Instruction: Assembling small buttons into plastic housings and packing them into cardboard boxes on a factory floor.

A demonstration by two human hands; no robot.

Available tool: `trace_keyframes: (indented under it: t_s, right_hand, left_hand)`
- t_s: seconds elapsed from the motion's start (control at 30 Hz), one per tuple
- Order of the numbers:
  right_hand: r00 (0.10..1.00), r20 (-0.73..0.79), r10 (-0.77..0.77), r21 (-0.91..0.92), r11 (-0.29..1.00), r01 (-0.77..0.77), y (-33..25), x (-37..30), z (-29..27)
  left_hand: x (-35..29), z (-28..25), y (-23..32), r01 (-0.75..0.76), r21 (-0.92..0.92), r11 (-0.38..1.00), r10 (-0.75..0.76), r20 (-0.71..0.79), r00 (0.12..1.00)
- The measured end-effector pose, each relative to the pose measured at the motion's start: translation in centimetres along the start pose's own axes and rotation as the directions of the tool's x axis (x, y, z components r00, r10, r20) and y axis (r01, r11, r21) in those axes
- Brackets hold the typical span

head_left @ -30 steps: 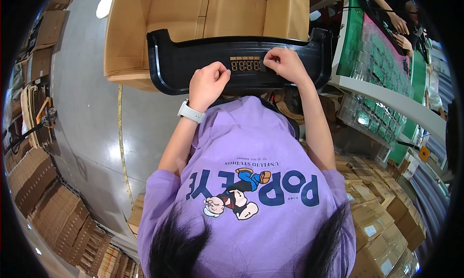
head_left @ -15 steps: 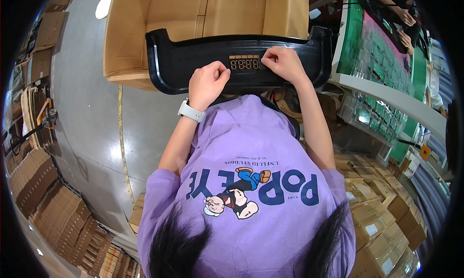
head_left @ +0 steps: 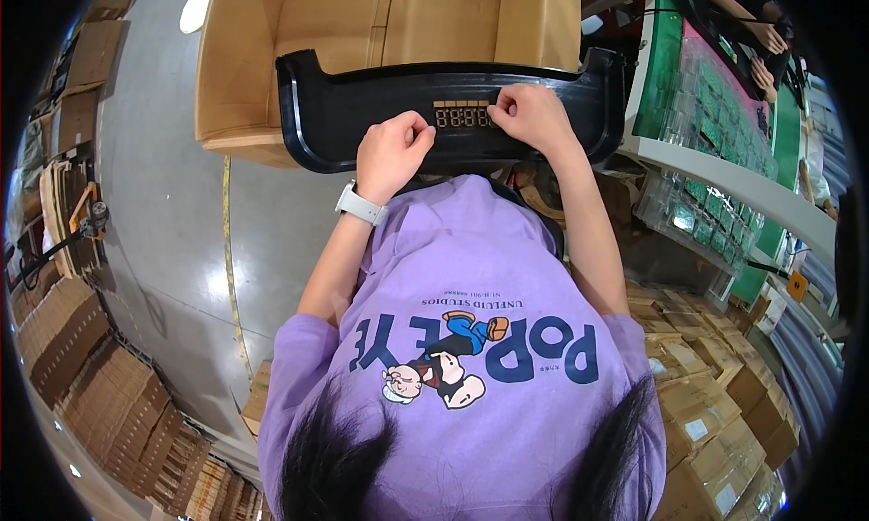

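You appear to be at the close fingerwork on the digit strip (head_left: 462,115), which sits in the black panel (head_left: 348,114) stretching to both sides of it, with the cardboard box (head_left: 439,23) beyond; your right hand (head_left: 532,115) is pinched at its right end, your left hand (head_left: 396,150) curled just left, grip on anything impossible to tell; the next move seems to call for light, steady pressure there

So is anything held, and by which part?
Cannot tell: right hand at the right end of the brown, rectangular digit-patterned strip, left hand near its left.
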State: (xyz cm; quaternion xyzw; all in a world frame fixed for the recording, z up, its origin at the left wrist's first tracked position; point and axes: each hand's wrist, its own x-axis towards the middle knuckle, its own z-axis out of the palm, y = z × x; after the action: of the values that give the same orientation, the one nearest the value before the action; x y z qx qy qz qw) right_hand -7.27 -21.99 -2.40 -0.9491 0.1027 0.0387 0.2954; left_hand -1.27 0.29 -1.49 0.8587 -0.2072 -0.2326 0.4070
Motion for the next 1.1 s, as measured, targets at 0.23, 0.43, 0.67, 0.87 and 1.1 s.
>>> trace_keyframes:
  t_s: [0.23,0.43,0.67,0.87,1.1]
  right_hand:
    - [0.973,0.100,0.209,-0.095,0.975,-0.200,0.4,0.3,-0.6]
    - [0.993,-0.002,0.119,0.165,0.979,-0.117,0.6,-2.5,-0.7]
    - [0.992,-0.125,-0.024,-0.173,0.985,0.002,-1.2,-3.8,0.2]
    - [0.981,-0.122,-0.152,-0.325,0.940,0.105,-1.7,-3.6,1.3]
    - [0.962,-0.141,-0.234,-0.349,0.921,0.173,-1.4,-4.0,2.0]
  left_hand:
    - [0.1,0.0,-0.4,-0.021,0.022,1.000,0.021,-0.012,1.000]
    - [0.0,-0.1,-0.5,0.001,-0.005,1.000,-0.001,0.002,1.000]
    - [0.0,0.0,-0.5,-0.029,0.007,1.000,0.029,0.001,1.000]
    - [0.0,-0.1,-0.3,-0.017,0.012,1.000,0.017,0.007,1.000]
    - [-0.1,-0.3,-0.2,-0.007,-0.019,1.000,0.006,-0.003,1.000]
